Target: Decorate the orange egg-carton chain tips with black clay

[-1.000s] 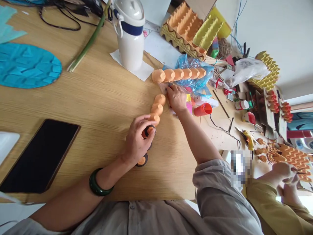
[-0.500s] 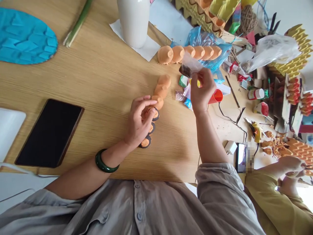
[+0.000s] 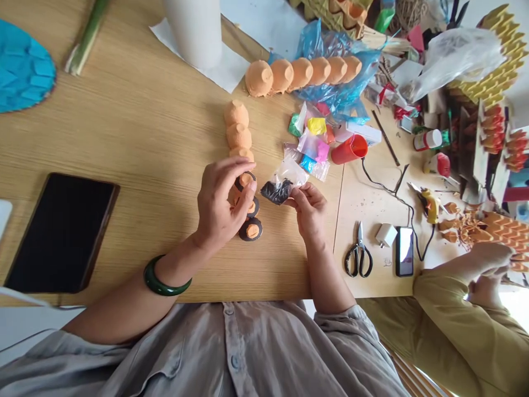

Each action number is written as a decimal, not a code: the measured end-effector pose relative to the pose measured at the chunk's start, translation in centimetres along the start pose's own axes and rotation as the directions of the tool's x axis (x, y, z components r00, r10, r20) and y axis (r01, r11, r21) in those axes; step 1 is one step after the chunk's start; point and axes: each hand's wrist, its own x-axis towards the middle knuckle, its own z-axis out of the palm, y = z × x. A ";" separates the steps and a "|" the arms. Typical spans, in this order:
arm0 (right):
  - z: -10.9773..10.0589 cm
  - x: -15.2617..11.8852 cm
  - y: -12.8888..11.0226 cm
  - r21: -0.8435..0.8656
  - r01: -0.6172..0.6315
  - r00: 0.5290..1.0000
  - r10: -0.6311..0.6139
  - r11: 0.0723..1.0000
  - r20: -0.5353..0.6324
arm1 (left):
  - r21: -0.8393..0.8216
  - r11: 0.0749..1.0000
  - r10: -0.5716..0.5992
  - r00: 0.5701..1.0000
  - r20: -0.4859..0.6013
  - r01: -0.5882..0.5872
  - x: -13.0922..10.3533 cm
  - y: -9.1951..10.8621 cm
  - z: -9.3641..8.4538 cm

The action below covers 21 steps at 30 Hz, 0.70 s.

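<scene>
My right hand (image 3: 309,207) pinches a corner of a small clear plastic bag (image 3: 281,186) with a black, clay-like lump in it. The bag is just above the table, right of a short row of orange egg-carton cups. My left hand (image 3: 223,201), with a dark green bangle on the wrist, hovers over the middle of that row. Its thumb and fingers are apart and nothing shows between them. The near cups have black rings around their orange tips, such as the nearest cup (image 3: 251,229). Plain orange cups (image 3: 237,135) make up the far end. My left fingers partly hide the row.
Another row of orange cups (image 3: 301,73) lies on a blue plastic bag. Beside it are coloured clay packets (image 3: 316,127) and a red cup (image 3: 349,149). Scissors (image 3: 359,251), a phone (image 3: 404,251) and a co-worker's hands (image 3: 490,259) are at right; a black tablet (image 3: 61,231) lies left.
My right hand has come down and toward me with the bag, from near the far row to beside the near row. My left hand stays over the near row. The view has shifted slightly.
</scene>
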 end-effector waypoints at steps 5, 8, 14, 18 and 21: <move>0.1 -1.0 -0.3 -0.081 0.044 0.992 -0.034 0.996 0.123 | -0.124 0.992 0.036 0.995 0.095 -0.024 -0.1 0.8 0.0; 0.2 -1.6 -0.4 -0.135 0.084 0.980 -0.057 0.987 0.191 | -0.084 0.996 0.037 0.994 0.106 -0.028 -0.3 0.5 0.3; 0.1 -1.6 -1.2 -0.103 0.260 0.961 -0.247 0.960 0.120 | -0.098 0.991 0.108 0.983 0.146 -0.094 -0.2 0.5 0.4; -0.2 -1.8 -2.4 -0.122 0.265 0.939 -0.227 0.957 0.259 | -0.091 0.990 0.127 0.971 0.204 -0.111 -0.3 0.8 0.5; -0.4 -1.7 -2.8 -0.152 0.222 0.918 -0.154 0.963 0.365 | -0.087 0.990 0.125 0.969 0.215 -0.109 -0.4 0.8 0.6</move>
